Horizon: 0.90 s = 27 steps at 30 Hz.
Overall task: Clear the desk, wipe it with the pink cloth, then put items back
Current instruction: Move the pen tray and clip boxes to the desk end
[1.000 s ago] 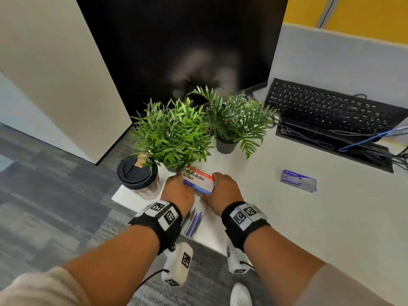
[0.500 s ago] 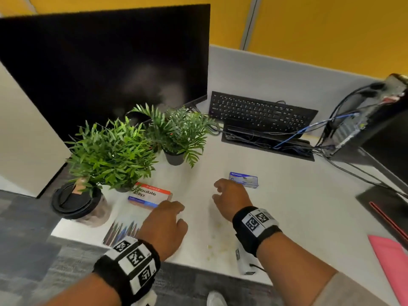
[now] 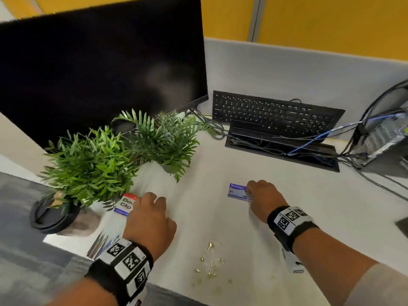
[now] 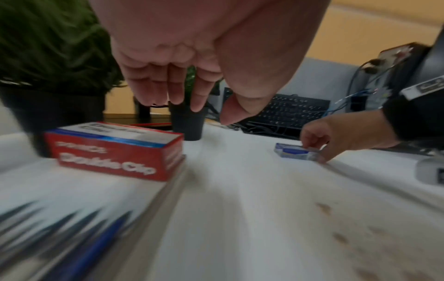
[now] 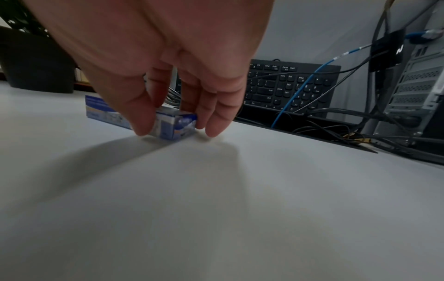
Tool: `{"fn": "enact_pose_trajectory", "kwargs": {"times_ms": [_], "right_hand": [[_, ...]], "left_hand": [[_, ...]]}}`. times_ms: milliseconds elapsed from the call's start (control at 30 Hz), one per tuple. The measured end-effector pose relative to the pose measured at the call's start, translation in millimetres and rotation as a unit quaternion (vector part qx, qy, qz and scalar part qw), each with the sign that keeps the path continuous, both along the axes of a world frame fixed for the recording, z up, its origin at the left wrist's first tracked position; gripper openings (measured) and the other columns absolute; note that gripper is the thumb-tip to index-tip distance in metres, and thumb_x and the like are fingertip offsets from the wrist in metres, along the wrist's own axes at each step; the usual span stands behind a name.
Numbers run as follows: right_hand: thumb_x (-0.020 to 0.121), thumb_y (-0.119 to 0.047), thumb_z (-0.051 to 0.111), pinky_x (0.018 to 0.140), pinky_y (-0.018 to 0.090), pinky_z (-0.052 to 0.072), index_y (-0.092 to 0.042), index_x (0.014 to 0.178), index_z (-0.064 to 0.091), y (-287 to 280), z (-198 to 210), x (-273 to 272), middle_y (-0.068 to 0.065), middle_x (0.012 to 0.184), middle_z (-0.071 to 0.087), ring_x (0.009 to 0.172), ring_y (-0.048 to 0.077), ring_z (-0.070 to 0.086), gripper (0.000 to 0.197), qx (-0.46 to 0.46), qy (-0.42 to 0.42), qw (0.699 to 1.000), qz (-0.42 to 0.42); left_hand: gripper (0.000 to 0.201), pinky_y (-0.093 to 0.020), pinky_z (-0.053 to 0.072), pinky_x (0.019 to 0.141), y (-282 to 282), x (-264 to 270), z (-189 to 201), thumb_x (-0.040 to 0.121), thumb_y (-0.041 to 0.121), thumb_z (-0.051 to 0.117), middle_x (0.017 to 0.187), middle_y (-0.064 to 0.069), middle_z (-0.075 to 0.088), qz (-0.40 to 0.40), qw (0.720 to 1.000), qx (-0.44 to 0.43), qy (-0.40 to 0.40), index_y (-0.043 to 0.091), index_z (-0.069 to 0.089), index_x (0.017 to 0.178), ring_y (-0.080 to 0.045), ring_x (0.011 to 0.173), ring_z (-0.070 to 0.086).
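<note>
Pinching the small blue box [image 5: 144, 116] at its near end, right hand [image 3: 262, 198] curling thumb on one side and fingers [image 5: 211, 114] on the other, the box lying flat on the white bench [image 3: 254, 228] well out from the keyboard [image 3: 273, 113]. Hovering just above the bench beside the red box [image 4: 115, 152], left hand [image 3: 150, 219] loosely curled and gripping nothing, fingertips [image 4: 177, 91] clear of the carton. Sitting at the bench's left edge, that red carton, close against the front potted plant [image 3: 92, 160], with a lidded cup [image 3: 53, 215] and a row of pens [image 3: 99, 241] nearby.

Judging the blue box as light, stiff cardboard, easy to lift with a two-sided pinch across its narrow width, though liable to crush if squeezed hard. Judging the red carton as heavier if full of clips, rigid, best taken across its short sides with a fuller grasp; contents possibly rattling or shifting.

Reading "Double Clip" in white on the red face, with a smaller line above it too blurred to make out. Printing on the blue box too small to read. Showing yellowish spatter [image 3: 209, 263] on the bench near the front edge, awaiting wiping. Pink cloth not appearing in any current view.
</note>
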State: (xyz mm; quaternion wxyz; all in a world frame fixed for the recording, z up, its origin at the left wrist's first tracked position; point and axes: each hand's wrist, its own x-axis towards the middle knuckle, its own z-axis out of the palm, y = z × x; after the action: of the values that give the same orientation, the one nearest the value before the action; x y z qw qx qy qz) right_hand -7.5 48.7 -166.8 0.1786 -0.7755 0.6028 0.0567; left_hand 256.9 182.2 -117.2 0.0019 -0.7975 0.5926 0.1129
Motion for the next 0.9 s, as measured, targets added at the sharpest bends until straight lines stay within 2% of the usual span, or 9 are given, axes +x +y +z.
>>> {"fn": "enact_pose_trajectory", "kwargs": {"times_ms": [133,233,367,533,633,767,833,900], "right_hand": [[0.083,-0.010,0.050,0.069,0.031,0.048,-0.023,0.098,0.049,-6.4,2.7,-2.3,0.002,0.091,0.055,0.080,0.021,0.052,0.020,0.003,0.004,1.000,0.020],[0.083,-0.012,0.053,0.064,0.028,0.045,-0.025,0.091,0.046,-7.9,8.7,2.6,-0.002,0.082,0.053,0.072,0.017,0.051,0.016,0.010,0.005,1.000,0.025],[0.077,-0.010,0.057,0.059,0.027,0.040,-0.025,0.087,0.049,2.0,18.5,23.8,-0.002,0.083,0.056,0.072,0.017,0.051,0.020,0.016,-0.030,0.999,0.024],[0.076,-0.017,0.064,0.066,0.029,0.048,-0.026,0.089,0.053,47.9,33.1,86.5,-0.004,0.087,0.059,0.077,0.017,0.055,0.020,0.008,-0.119,0.990,0.075],[0.075,-0.018,0.067,0.072,0.032,0.051,-0.022,0.093,0.059,85.8,43.2,132.1,-0.001,0.091,0.061,0.082,0.020,0.057,0.020,0.011,-0.180,0.978,0.100],[0.077,-0.023,0.067,0.076,0.031,0.049,-0.022,0.097,0.059,131.7,44.4,188.2,0.000,0.098,0.062,0.089,0.020,0.056,0.023,0.014,-0.212,0.968,0.135],[0.077,-0.023,0.066,0.077,0.031,0.049,-0.022,0.097,0.057,148.4,41.1,212.8,0.000,0.101,0.061,0.091,0.021,0.056,0.023,0.016,-0.210,0.967,0.146],[0.078,-0.023,0.066,0.078,0.032,0.050,-0.021,0.098,0.056,161.2,38.1,233.3,0.002,0.103,0.061,0.094,0.023,0.057,0.022,0.024,-0.203,0.967,0.150]], "left_hand": [[0.054,-0.038,0.047,0.094,10.4,20.4,-0.7,0.080,0.043,0.055,0.131,-0.008,0.046,0.070,0.994,0.078,-0.020,0.013,0.051,0.126,-0.029,0.121,0.046],[0.045,-0.038,0.049,0.092,14.4,27.4,-8.7,0.082,0.035,0.053,0.127,-0.005,0.049,0.081,0.993,0.082,-0.008,0.011,0.055,0.120,-0.027,0.118,0.050],[0.028,-0.039,0.049,0.093,13.7,39.1,-16.6,0.082,0.025,0.051,0.117,-0.005,0.053,0.064,0.996,0.067,0.014,0.010,0.061,0.104,-0.026,0.110,0.053],[0.024,-0.036,0.051,0.089,24.9,57.6,-13.1,0.083,0.015,0.048,0.111,-0.006,0.059,0.060,0.993,0.018,0.097,0.011,0.064,0.100,-0.027,0.105,0.058],[0.033,-0.037,0.050,0.090,56.2,70.9,-9.3,0.083,0.017,0.051,0.119,-0.008,0.058,0.075,0.992,0.017,0.103,0.012,0.064,0.113,-0.029,0.109,0.058],[0.029,-0.039,0.053,0.087,106.9,100.9,-17.3,0.083,0.023,0.051,0.113,-0.009,0.059,0.047,0.994,0.067,0.073,0.013,0.061,0.108,-0.028,0.102,0.060],[0.040,-0.039,0.053,0.090,125.5,116.8,-23.8,0.082,0.028,0.050,0.124,-0.004,0.055,0.008,0.993,0.107,0.046,0.017,0.055,0.120,-0.026,0.108,0.059],[0.053,-0.044,0.050,0.095,137.1,127.8,-29.4,0.081,0.036,0.047,0.138,-0.001,0.046,-0.050,0.987,0.152,0.020,0.021,0.044,0.133,-0.026,0.118,0.053]]}}
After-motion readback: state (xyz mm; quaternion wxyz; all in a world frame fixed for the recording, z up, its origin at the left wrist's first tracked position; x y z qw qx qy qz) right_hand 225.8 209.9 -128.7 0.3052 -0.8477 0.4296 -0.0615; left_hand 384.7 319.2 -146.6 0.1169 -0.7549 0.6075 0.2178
